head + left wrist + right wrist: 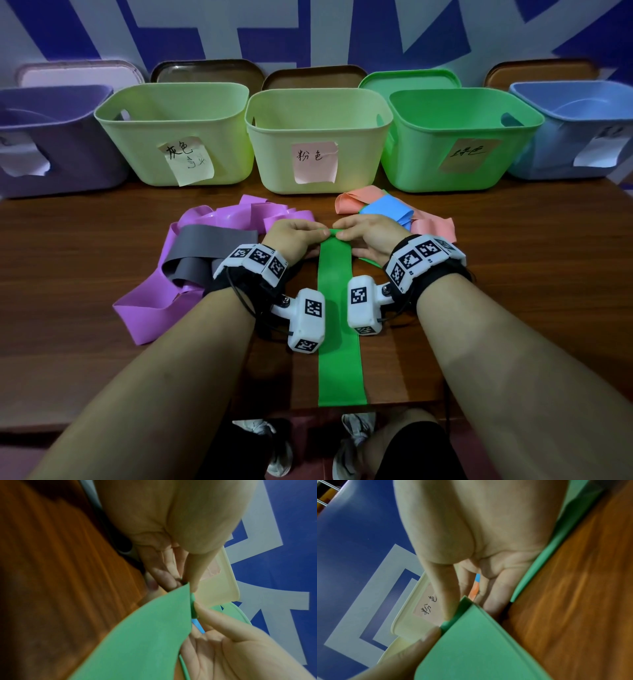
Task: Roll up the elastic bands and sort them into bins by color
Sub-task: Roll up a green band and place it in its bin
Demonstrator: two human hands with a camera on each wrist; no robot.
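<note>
A long green elastic band (337,315) lies flat on the wooden table, running from the near edge toward the bins. My left hand (298,236) and right hand (366,234) pinch its far end, which is folded over into a small first roll (193,604). The right wrist view shows the thumb and fingers gripping the folded green edge (453,616). A purple band (161,294) and a grey band (205,250) lie tangled at the left. Pink (356,202) and blue (390,209) bands lie at the right, behind my right hand.
Several bins stand in a row at the back: purple (51,144), pale yellow-green with a label (178,137), a second pale one with a pink label (317,144), green (459,140) and light blue (579,133). Lids lean against the wall behind.
</note>
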